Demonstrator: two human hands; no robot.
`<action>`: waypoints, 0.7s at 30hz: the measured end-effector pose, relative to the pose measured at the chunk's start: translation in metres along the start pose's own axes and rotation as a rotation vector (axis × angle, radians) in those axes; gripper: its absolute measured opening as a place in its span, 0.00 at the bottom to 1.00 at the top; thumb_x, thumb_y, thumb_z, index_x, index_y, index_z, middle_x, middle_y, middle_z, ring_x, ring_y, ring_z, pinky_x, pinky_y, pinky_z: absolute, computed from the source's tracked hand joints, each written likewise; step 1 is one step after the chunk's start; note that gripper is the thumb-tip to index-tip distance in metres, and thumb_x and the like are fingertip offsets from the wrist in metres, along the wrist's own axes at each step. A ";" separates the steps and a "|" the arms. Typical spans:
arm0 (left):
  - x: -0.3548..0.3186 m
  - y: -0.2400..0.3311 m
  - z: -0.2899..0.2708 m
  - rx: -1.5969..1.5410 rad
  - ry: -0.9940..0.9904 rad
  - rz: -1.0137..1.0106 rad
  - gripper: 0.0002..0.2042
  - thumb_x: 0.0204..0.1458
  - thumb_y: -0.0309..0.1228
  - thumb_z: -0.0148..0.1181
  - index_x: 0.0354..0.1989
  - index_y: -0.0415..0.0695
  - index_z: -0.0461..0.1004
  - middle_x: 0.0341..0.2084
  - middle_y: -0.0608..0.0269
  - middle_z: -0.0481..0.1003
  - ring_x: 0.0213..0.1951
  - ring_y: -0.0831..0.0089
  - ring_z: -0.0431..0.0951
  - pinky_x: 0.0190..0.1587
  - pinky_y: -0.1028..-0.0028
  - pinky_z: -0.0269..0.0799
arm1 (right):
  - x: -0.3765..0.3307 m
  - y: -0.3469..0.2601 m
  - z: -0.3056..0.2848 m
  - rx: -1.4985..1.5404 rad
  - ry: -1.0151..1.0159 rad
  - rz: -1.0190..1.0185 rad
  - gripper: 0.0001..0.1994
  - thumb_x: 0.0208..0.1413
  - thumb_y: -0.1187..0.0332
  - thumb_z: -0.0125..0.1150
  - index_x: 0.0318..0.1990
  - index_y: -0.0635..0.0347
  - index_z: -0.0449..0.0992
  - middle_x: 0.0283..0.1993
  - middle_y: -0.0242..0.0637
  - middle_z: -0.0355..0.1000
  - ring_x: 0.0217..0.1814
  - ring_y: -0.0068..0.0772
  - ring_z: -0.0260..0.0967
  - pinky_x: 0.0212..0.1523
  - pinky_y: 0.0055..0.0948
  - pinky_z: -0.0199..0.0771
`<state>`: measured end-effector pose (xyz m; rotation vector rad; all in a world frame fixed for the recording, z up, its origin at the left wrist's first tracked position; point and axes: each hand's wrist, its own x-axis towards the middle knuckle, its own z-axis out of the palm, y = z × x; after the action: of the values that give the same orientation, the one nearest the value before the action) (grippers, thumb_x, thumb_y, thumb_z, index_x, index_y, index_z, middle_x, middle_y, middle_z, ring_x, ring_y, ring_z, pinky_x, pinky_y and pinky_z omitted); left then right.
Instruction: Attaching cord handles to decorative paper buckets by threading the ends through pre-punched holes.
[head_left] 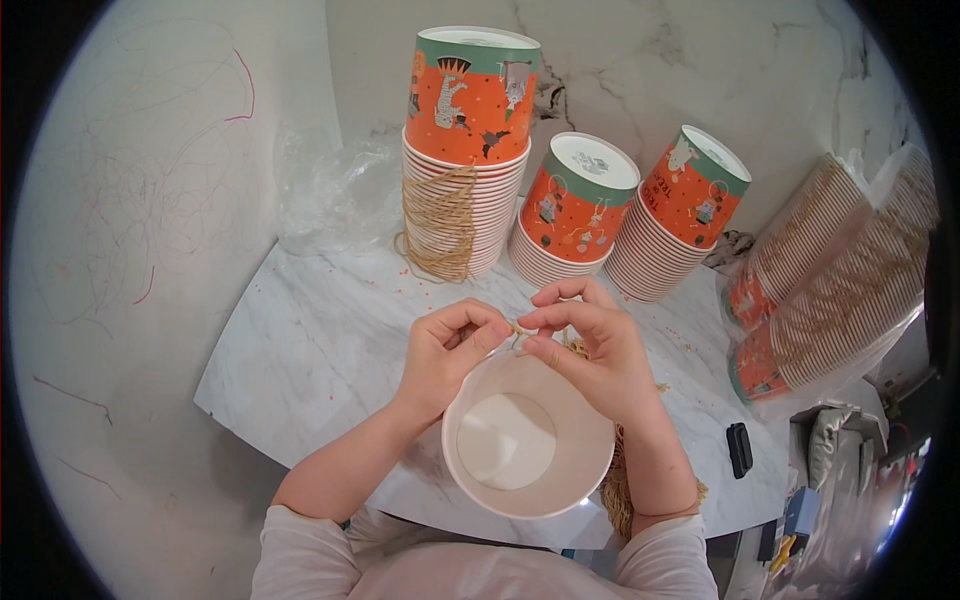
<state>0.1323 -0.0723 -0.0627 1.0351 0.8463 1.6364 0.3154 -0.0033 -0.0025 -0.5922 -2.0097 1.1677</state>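
Note:
A white-lined paper bucket [585, 440] stands in front of me with its mouth toward me. At its far rim, the fingertips of my left hand [445, 355] pinch a thin tan cord [517, 338]. My right hand [600, 350] is closed in a pinch on the same cord, close beside the left fingertips, with its other fingers bent above. How the cord passes through the rim is too small to make out. Beneath my right forearm lies a bundle of tan cords [617, 490], partly hidden by the arm and the bucket.
Upside-down stacks of orange and green paper buckets, one tall [470, 115] and two shorter [570, 210] [680, 200], stand at the back. Looped cords [440, 225] hang on the tall stack. Plastic-wrapped stacks [840, 290] lean at right. A black object [739, 450] lies on the marbled table [290, 370].

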 end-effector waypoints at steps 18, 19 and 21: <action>0.002 0.008 0.008 -0.175 0.035 -0.088 0.08 0.60 0.24 0.64 0.45 0.37 0.77 0.34 0.65 0.80 0.33 0.87 0.76 0.34 0.84 0.72 | 0.001 -0.005 -0.002 -0.123 0.044 -0.078 0.04 0.55 0.78 0.65 0.38 0.67 0.79 0.44 0.40 0.72 0.44 0.30 0.74 0.45 0.27 0.75; 0.003 0.005 0.006 -0.175 0.035 -0.088 0.08 0.60 0.24 0.64 0.45 0.37 0.77 0.34 0.65 0.80 0.33 0.87 0.76 0.34 0.84 0.72 | 0.001 -0.006 -0.001 -0.123 0.043 -0.079 0.04 0.55 0.78 0.65 0.38 0.67 0.79 0.44 0.40 0.72 0.44 0.30 0.74 0.45 0.27 0.75; 0.003 -0.003 0.002 -0.023 -0.022 0.021 0.09 0.59 0.24 0.65 0.45 0.36 0.78 0.35 0.64 0.81 0.34 0.86 0.78 0.34 0.84 0.74 | 0.002 -0.006 -0.001 -0.124 0.037 -0.084 0.04 0.55 0.78 0.65 0.38 0.67 0.78 0.44 0.39 0.72 0.43 0.29 0.74 0.45 0.27 0.75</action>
<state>0.1352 -0.0680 -0.0640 1.0478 0.8029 1.6453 0.3148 -0.0047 0.0036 -0.5802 -2.0655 0.9807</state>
